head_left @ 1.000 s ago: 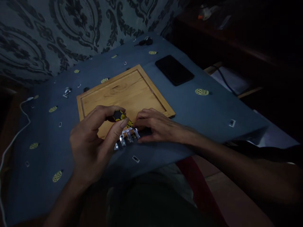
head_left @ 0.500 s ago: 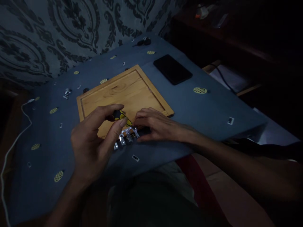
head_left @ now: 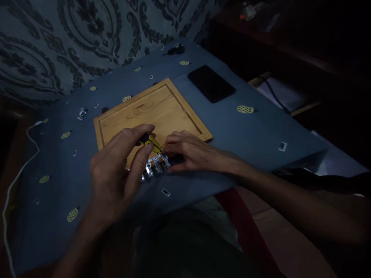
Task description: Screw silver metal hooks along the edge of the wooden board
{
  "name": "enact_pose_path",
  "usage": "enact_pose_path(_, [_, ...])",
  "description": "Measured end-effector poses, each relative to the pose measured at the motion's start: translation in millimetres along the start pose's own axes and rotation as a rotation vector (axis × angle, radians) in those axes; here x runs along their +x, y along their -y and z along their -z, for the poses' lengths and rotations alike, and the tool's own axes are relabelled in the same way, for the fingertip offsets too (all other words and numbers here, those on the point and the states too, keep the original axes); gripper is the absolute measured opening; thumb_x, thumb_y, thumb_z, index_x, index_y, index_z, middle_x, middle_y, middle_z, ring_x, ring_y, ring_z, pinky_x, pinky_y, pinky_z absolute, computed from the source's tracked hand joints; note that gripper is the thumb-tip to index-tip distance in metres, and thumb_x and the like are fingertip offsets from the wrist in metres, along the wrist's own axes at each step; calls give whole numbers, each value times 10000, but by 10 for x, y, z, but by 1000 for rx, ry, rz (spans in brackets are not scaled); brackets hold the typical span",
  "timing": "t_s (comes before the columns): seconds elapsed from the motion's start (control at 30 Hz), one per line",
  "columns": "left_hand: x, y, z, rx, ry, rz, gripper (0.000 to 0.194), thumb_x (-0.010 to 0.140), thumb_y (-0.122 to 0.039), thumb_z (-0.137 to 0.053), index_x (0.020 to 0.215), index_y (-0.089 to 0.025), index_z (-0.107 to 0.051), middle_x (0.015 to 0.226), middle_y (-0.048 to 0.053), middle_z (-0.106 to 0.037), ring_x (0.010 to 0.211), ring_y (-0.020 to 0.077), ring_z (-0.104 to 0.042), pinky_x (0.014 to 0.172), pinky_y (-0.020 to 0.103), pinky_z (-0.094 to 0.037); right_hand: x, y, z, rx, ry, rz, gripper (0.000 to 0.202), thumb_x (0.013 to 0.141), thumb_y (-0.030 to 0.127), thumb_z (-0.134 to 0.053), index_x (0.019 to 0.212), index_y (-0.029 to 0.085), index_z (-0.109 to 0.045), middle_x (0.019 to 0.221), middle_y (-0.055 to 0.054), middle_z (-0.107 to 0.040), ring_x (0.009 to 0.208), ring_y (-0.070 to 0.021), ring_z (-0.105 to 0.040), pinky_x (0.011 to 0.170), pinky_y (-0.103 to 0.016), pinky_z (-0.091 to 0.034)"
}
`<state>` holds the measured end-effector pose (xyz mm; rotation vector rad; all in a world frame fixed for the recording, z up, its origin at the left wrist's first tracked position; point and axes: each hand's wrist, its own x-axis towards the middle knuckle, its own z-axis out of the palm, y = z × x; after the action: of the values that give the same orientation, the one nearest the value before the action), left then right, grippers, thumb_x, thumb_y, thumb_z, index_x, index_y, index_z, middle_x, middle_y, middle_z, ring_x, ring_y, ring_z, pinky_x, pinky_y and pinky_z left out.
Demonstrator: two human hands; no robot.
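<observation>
My left hand (head_left: 116, 166) grips a short yellow-and-black screwdriver (head_left: 152, 143) between thumb and fingers, its tip pointing down and right. Under that tip lies a shiny metal hook rail (head_left: 157, 164) with several prongs, along the near edge of a wooden board (head_left: 136, 116). The left part of the rail is behind my left thumb. My right hand (head_left: 191, 152) is closed at the rail's right end, thumb below and curled fingers above; the exact contact is dark and partly hidden.
A black phone (head_left: 211, 83) lies right of the board. Small metal parts (head_left: 82, 113) sit to the left, and dark keys or a similar item (head_left: 176, 49) at the back. A white cable (head_left: 17, 173) runs down the left side of the blue tablecloth (head_left: 246, 143).
My left hand and the screwdriver have shifted slightly up and to the right, the handle turning a little. My right hand and the rail stay nearly still.
</observation>
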<state>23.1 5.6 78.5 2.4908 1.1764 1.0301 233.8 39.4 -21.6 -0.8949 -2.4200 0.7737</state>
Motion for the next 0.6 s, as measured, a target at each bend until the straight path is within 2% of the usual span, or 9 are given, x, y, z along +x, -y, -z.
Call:
enact_pose_path(0.17, [21, -11, -2, 68, 6, -20, 240, 1014, -190, -599, 1228, -273, -665, 1096, -13, -762, 973, 161, -739, 880, 283, -606, -1, 2, -4, -4, 3, -8, 367, 847, 443, -823, 1067, 165, -729, 999, -57, -639, 978, -237, -576, 868, -370, -400])
enact_pose_path(0.37, [63, -37, -34, 127, 25, -107, 192, 1023, -208, -588, 1197, -220, -667, 1042, 24, -755, 1006, 172, -734, 917, 283, -608, -7, -9, -16, 32, -13, -12, 354, 857, 470, -805, 1047, 184, -720, 1004, -51, -632, 949, -225, -558, 878, -370, -394])
enact_pose_path(0.6, [56, -46, -93, 53, -6, -20, 287, 1015, -208, -581, 1276, -300, -657, 1151, 7, -763, 1001, 198, -753, 905, 331, -628, -1, -9, -7, 43, -1, -30, 356, 842, 469, -821, 1013, 177, -712, 986, -49, -626, 941, -228, -558, 883, -376, -398])
